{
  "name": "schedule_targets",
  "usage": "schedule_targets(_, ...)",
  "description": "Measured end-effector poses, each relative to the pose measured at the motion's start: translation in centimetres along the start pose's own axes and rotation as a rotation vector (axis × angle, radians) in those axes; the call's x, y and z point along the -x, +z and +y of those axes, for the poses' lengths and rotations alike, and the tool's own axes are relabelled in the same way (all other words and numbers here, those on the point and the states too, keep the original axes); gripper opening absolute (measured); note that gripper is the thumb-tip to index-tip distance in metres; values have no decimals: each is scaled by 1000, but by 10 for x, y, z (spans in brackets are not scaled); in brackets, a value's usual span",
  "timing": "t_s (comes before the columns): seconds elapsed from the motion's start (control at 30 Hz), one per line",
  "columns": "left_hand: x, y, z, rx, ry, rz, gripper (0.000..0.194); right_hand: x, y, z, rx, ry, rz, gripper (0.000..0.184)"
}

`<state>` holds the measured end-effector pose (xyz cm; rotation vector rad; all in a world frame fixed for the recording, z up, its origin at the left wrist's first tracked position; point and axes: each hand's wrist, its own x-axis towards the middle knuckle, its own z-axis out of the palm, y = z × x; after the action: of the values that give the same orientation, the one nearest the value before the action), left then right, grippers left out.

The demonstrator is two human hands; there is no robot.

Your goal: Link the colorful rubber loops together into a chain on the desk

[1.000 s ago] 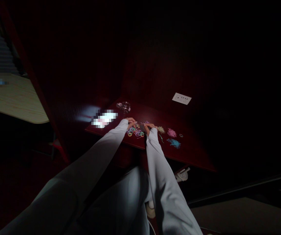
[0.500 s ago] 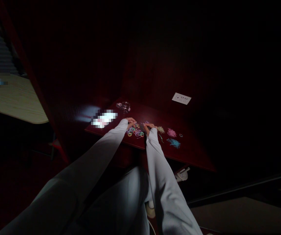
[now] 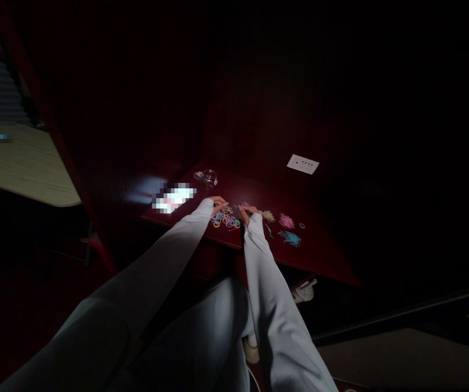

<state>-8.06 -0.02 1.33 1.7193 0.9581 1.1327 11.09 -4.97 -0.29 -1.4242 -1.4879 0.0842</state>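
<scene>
My left hand [image 3: 218, 203] is over the dark red desk, thumb and fingers pinched together on something too small to make out. Just to its right my right hand [image 3: 249, 211] is closed in a similar pinch, its contents also too tiny to name. Below the hands lies a loose heap of coloured rings [image 3: 226, 220] in purple, green, yellow and orange. To the right of my right hand sit a pale yellow pile of thin strips [image 3: 268, 216], a pink pile [image 3: 287, 220] and a blue pile [image 3: 291, 238]. A green strip [image 3: 268, 231] lies apart from them.
A glowing, pixelated screen [image 3: 174, 197] rests at the desk's left side. Behind it stands a clear round container [image 3: 209, 177]. One single ring [image 3: 302, 225] lies far right on the desk [image 3: 324, 256]. A white socket plate [image 3: 303, 164] is on the back wall.
Both hands stay in nearly the same place, with only slight finger movement. The piles and rings have not visibly moved.
</scene>
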Motion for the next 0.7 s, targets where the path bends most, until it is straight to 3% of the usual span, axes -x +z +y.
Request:
schedule_targets(0.43,2,2,2,45,13,12,53,0,-2,-4,-24,14,-11,39)
schedule_targets(0.7,4,-1,6,38,8,-13,45,0,-4,-9,35,46,14,36)
